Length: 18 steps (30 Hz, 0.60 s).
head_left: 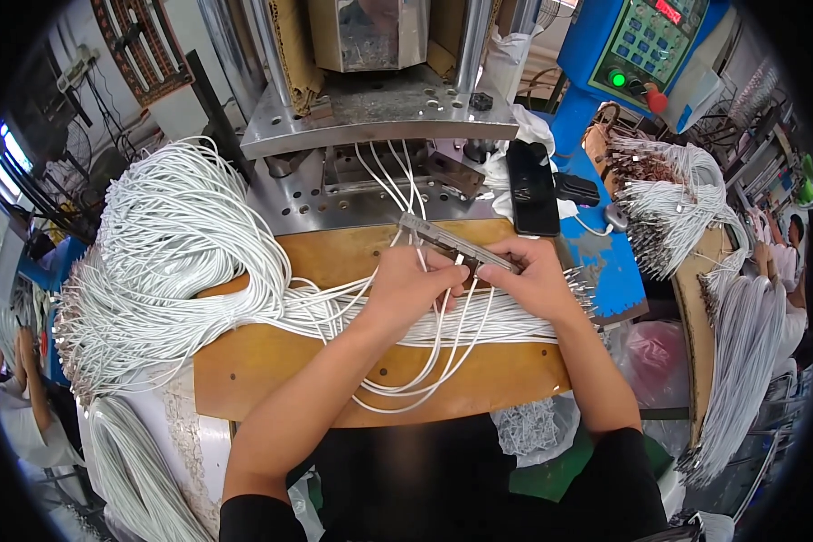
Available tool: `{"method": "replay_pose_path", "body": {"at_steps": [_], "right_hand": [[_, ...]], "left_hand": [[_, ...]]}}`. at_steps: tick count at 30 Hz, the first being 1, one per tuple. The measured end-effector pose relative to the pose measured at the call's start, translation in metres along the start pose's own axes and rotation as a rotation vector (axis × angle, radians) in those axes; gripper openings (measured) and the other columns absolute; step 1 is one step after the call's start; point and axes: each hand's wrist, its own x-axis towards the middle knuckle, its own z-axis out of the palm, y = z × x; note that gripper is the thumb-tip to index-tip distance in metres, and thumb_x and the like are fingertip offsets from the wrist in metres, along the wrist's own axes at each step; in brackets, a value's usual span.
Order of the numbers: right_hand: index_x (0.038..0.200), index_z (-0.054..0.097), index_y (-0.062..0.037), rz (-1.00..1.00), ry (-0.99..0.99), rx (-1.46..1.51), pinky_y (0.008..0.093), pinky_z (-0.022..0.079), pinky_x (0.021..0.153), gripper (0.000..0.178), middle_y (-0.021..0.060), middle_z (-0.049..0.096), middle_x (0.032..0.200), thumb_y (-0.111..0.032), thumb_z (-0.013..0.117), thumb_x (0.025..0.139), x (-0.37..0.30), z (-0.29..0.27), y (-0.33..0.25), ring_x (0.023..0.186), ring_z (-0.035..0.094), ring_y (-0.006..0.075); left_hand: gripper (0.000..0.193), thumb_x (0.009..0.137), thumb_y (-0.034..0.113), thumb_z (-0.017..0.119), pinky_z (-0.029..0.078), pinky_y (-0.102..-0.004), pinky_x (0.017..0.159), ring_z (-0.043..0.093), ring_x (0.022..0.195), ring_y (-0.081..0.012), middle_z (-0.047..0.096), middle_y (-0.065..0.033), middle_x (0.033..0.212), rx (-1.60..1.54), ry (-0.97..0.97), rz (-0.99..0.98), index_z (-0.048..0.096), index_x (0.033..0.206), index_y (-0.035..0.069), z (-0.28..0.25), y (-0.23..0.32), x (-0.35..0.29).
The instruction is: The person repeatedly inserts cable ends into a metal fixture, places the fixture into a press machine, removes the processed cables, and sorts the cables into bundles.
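Over the wooden board [289, 370], a long narrow metal mold bar [447, 239] is held up at a slant. My right hand [537, 278] grips its right end, thumb on the near side. My left hand [411, 285] is closed at the bar's near edge, pinching a white cable [462, 264] there; its fingertips partly hide the cable end. Several white cables loop down from the bar toward me. Beneath my hands lies a thick bundle of white cables [524, 316], running left into a big coiled heap [190, 226].
Ahead stands a press with a steel plate [379, 126] between columns; white cables [390, 176] lead into its lower opening. At right are a black phone [533, 188], a blue control box [637, 54] and more cable bundles [745, 361]. Below the board sits a plastic bag [537, 429].
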Motion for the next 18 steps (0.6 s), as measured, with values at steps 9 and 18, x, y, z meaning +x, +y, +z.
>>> {"method": "replay_pose_path", "body": {"at_steps": [9,18], "right_hand": [[0.102,0.067,0.0035,0.023,0.001,0.068,0.0184,0.043,0.058,0.020,0.0007,0.067,0.082,-0.005,0.070,0.084,-0.001,0.001,-0.008,0.068,0.055,0.0019],[0.099,0.068,0.0033,0.100,0.043,0.147,0.0190,0.043,0.057,0.018,-0.0002,0.066,0.080,-0.004,0.070,0.084,-0.002,-0.007,-0.005,0.067,0.054,0.0017]], "left_hand": [[0.017,0.087,0.009,0.063,0.042,-0.0241,0.045,0.058,0.051,-0.0128,0.060,-0.0073,0.059,-0.128,0.092,-0.001,0.066,0.085,-0.007,0.009,-0.001,-0.001],[0.020,0.094,0.011,0.053,0.039,-0.0237,0.042,0.048,0.045,-0.0096,0.056,-0.0036,0.060,-0.003,0.100,0.039,0.065,0.085,-0.002,0.002,0.000,-0.008]]}}
